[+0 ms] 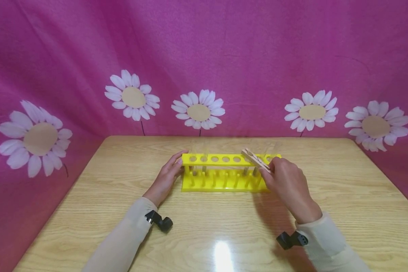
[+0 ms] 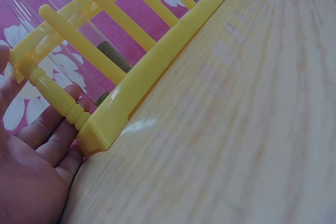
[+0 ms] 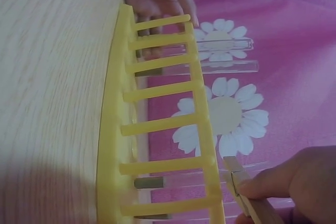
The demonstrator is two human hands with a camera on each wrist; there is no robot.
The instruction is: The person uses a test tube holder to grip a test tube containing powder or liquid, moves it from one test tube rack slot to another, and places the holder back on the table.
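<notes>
A yellow test tube rack (image 1: 221, 160) stands on the table, with a row of round holes and upright pegs. My left hand (image 1: 166, 175) holds its left end; in the left wrist view the fingers (image 2: 50, 129) lie behind the end post. Between thumb and fingers, my right hand (image 1: 289, 181) pinches a wooden test tube holder (image 1: 255, 158) above the rack's right part. Its tip is close to a clear test tube (image 3: 236, 174); I cannot tell whether it grips the glass. Two more test tubes (image 2: 55, 3) stand at the left end, with dark material (image 2: 113, 55) at the bottom.
The rack sits toward the back of a wood-grain table (image 1: 204, 223). Behind it hangs a magenta cloth (image 1: 251, 56) with white daisies. A black wrist camera (image 1: 159, 222) is on the left sleeve and another (image 1: 291, 240) on the right.
</notes>
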